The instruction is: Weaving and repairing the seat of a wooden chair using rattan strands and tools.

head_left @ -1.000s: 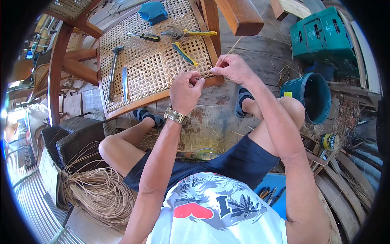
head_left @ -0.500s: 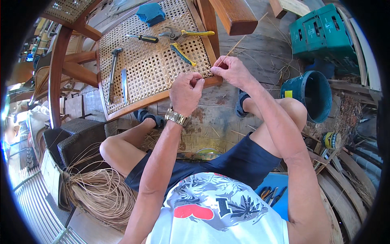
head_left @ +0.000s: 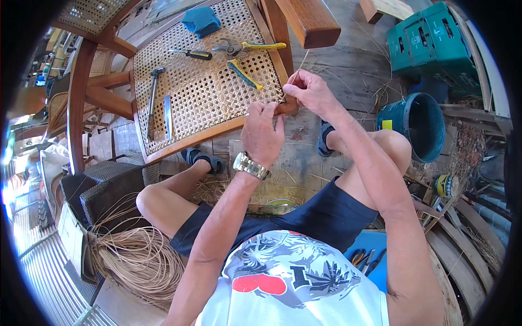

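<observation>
A wooden chair seat with woven cane webbing lies in front of me. At its near right corner, my right hand pinches a thin cane strand between thumb and fingers; the strand runs from the corner up past the hand. My left hand, wearing a metal watch, lies just left of that corner, fingers bent over the front rail and thumb below. Its fingertips are partly hidden. On the webbing rest pruning shears with yellow handles, a screwdriver, a hammer, a blade-like tool and a blue sponge.
A wooden chair arm juts out above the right corner. Right of my knee stands a teal bucket, with green crates behind. A coil of cane lies at lower left. Scissors and other tools sit on a blue surface beside me.
My left hand has shifted right and turned, its fingers now over the rail by the corner. My right hand has moved only slightly; the strand stands steeper.
</observation>
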`<state>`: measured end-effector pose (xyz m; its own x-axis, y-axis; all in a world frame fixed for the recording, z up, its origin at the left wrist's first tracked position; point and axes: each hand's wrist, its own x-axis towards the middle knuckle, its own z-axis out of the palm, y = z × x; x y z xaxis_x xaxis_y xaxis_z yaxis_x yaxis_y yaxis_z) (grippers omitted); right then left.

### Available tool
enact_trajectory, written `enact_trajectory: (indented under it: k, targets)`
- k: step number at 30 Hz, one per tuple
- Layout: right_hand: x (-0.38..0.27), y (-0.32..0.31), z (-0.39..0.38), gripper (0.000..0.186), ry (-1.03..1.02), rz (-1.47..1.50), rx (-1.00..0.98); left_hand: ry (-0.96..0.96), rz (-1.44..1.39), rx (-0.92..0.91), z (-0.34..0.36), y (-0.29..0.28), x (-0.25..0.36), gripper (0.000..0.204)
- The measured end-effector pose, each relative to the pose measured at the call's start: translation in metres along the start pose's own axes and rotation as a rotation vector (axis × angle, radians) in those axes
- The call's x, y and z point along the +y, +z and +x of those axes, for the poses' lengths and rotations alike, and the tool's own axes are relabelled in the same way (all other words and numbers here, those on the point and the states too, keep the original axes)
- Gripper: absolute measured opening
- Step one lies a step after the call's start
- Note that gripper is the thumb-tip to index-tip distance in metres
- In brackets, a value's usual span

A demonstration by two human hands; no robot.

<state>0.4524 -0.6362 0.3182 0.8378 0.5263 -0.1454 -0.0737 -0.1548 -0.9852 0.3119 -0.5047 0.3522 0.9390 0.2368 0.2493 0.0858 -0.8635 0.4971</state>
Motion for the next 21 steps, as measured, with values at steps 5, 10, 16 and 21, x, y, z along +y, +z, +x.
enact_trajectory:
  k: [5, 10, 16, 21]
  targets:
    - [0.003, -0.002, -0.002, 0.024, 0.037, -0.119, 0.037, 0.019, 0.053, -0.028, 0.001, 0.001, 0.008, 0.034]
    - [0.0, -0.003, -0.009, 0.024, 0.095, -0.137, 0.048, -0.087, -0.022, -0.043, 0.004, 0.001, 0.012, 0.03]
    - [-0.004, -0.007, -0.001, 0.021, -0.08, -0.246, -0.007, -0.226, -0.115, -0.08, 0.014, 0.006, 0.011, 0.027]
    - [-0.004, -0.006, 0.006, 0.017, -0.16, -0.285, -0.018, -0.147, -0.118, -0.016, 0.014, 0.007, 0.004, 0.029]
